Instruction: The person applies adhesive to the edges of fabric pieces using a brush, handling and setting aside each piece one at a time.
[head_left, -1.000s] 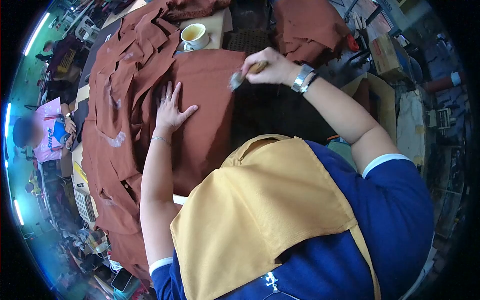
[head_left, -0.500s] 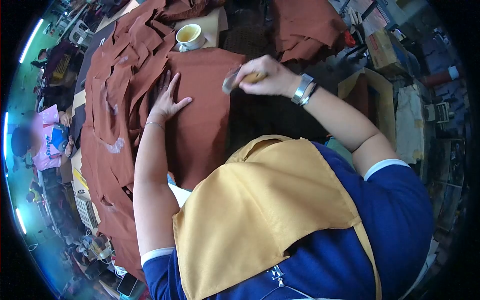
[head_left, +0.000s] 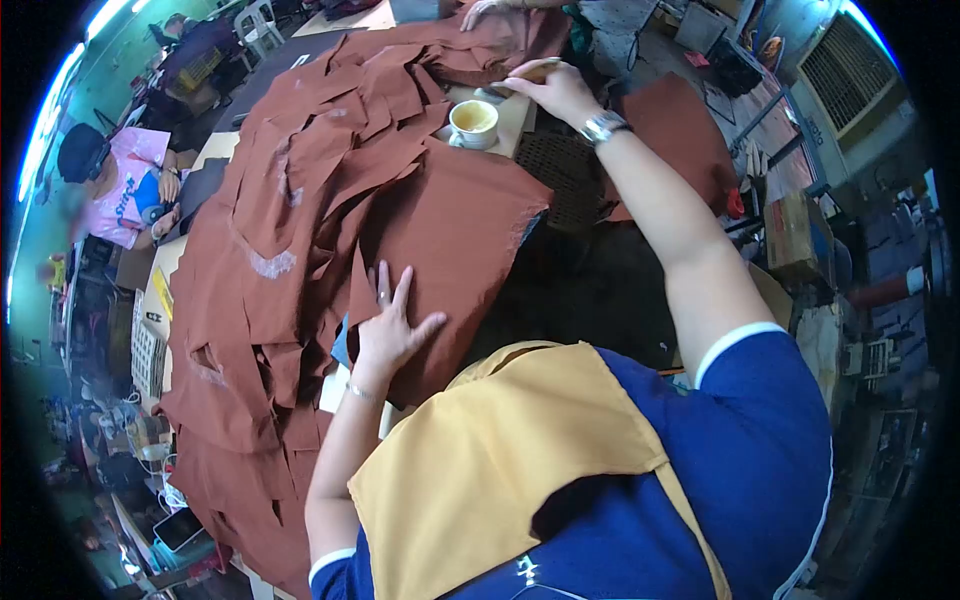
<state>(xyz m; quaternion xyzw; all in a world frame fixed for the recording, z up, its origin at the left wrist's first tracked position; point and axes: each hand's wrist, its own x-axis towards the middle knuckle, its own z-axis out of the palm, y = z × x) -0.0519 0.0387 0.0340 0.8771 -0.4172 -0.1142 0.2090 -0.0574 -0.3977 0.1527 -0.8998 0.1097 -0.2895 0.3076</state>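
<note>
A large reddish-brown sheet (head_left: 450, 215) lies before me, its right edge lighter and rough. My left hand (head_left: 395, 325) rests on its lower part with the fingers spread. Beyond the sheet, my right hand (head_left: 550, 88) grips a brush (head_left: 508, 88), whose bristle end is hard to make out. The brush is above and to the right of a white cup (head_left: 473, 124) with yellowish contents. Layered reddish-brown pieces (head_left: 300, 230), some with whitish marks, are heaped along the left.
Another person's hand (head_left: 487, 12) touches brown material at the top. A person in a pink shirt (head_left: 125, 190) sits at the left. More brown sheets (head_left: 680, 140) and a cardboard box (head_left: 793, 240) are on the right. A phone (head_left: 180, 528) is at lower left.
My right hand has moved with the brush from the sheet's right edge up near the cup. My left hand is lower on the sheet. The view has shifted, and another person's hand now shows.
</note>
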